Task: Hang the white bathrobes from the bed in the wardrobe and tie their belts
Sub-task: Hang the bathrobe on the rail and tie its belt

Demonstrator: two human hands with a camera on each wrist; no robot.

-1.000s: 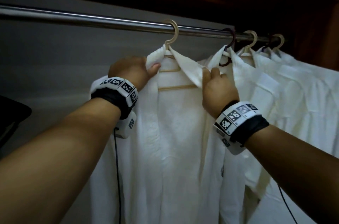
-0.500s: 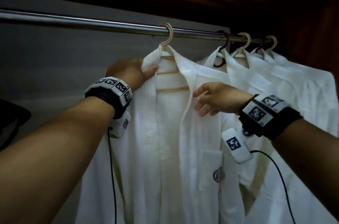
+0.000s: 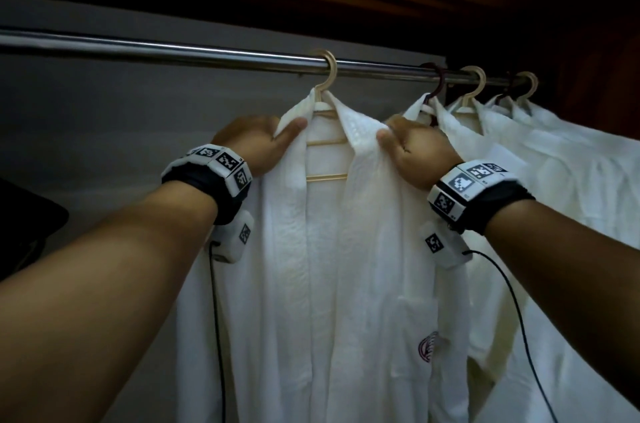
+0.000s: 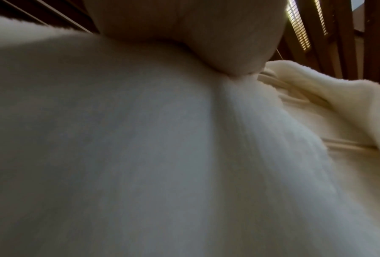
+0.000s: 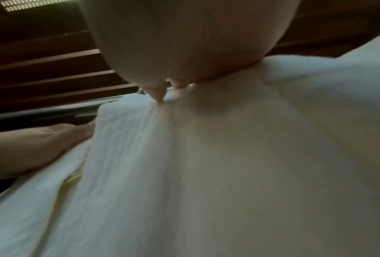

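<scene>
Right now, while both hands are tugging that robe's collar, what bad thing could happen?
The left hand and right hand each pinch a side of the front bathrobe collar. An uneven pull could slide it off its hanger. The hanger only hooks over the rail, so an upward tug might unhook it. The neighbouring robes hang close and could get dragged.
</scene>
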